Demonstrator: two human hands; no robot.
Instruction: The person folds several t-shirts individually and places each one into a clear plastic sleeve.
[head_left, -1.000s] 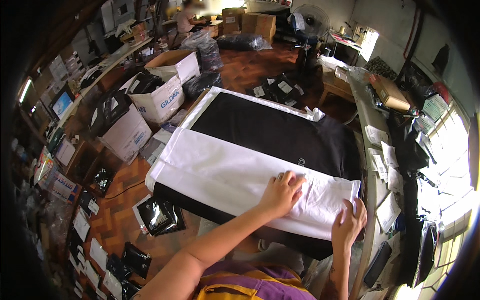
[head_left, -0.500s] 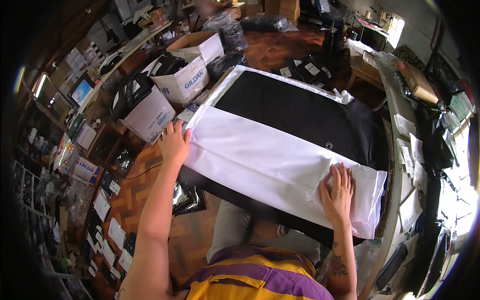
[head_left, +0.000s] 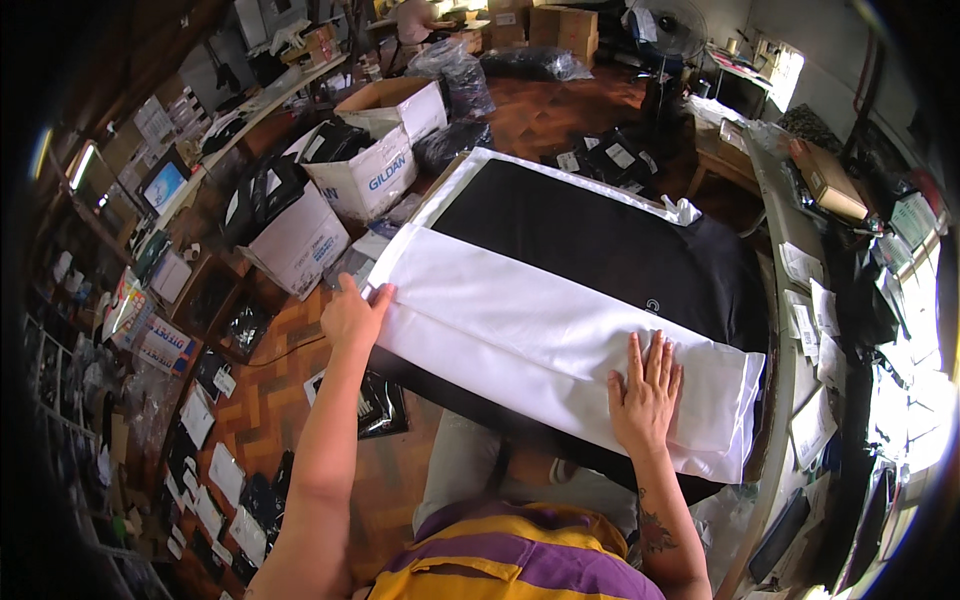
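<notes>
A long folded piece of white fabric [head_left: 500, 310] lies across a larger black cloth [head_left: 580, 225] on the work surface in front of me. My left hand [head_left: 355, 312] is at the fabric's left end, its thumb touching the corner and its fingers apart. Flat on the right part of the white fabric rests my right hand [head_left: 645, 400], palm down with fingers stretched out. The white fabric has a crease along its length and looks mostly smooth under the right hand. Black cloth shows beyond it and along its near edge.
Open cartons [head_left: 365, 170] stuffed with dark packages stand beyond the left end. To the right runs a long bench [head_left: 790, 400] strewn with papers. A packed garment [head_left: 383, 405] lies on the wooden floor below. A person [head_left: 415, 20] sits far back, near a fan [head_left: 668, 25].
My right hand has slid left and spread flat; the bunched fabric near it now lies smoother. My left hand has shifted slightly nearer to me at the fabric's end.
</notes>
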